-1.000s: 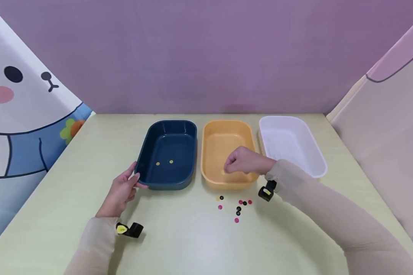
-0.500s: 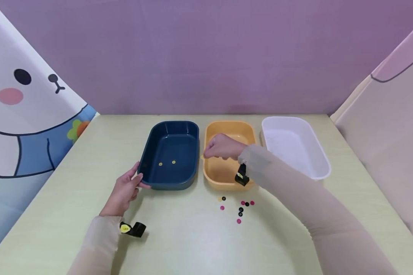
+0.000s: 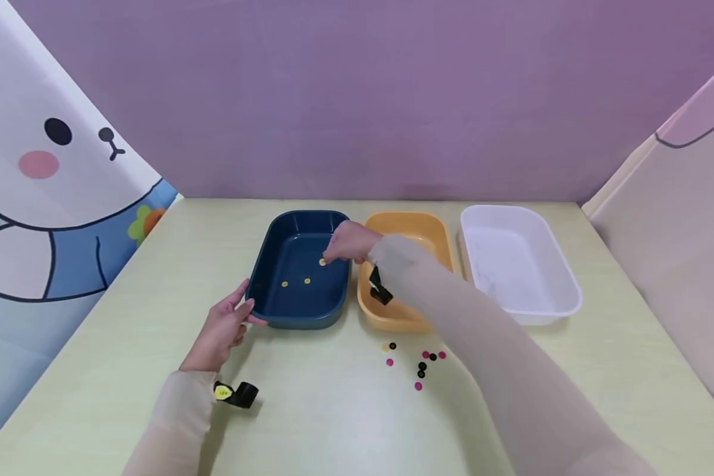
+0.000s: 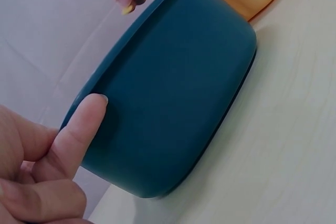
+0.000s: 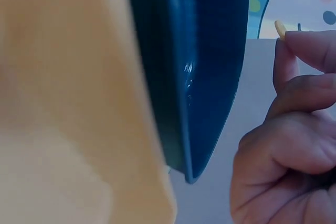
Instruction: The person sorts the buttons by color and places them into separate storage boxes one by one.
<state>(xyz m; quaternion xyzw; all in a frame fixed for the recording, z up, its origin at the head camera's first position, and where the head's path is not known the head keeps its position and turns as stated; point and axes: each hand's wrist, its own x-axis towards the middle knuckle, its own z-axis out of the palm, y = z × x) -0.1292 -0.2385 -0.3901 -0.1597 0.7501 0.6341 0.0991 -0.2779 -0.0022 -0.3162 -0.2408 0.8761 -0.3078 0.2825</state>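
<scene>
My right hand (image 3: 350, 241) is over the right side of the dark blue tray (image 3: 300, 322), pinching a small yellow button (image 5: 280, 29) between thumb and finger. In the left wrist view that button hangs close above the tray's rim. Two other yellow buttons, one left (image 3: 284, 284) and one right (image 3: 307, 281), lie on the tray's floor. At the tray's near left corner, my left hand (image 3: 221, 327) grips the rim, a fingertip (image 4: 94, 108) lying against the outer wall.
An orange-yellow tray (image 3: 393, 322) stands beside the blue one, partly under my right forearm. Farther right is a white tray (image 3: 514, 264). In front, the table holds several black buttons (image 3: 422, 365), several pink buttons (image 3: 389, 362) and a yellow button (image 3: 385, 347).
My right hand has carried the yellow button leftward from the orange-yellow tray to above the blue tray. The left hand keeps its grip on the blue rim. The view has shifted slightly.
</scene>
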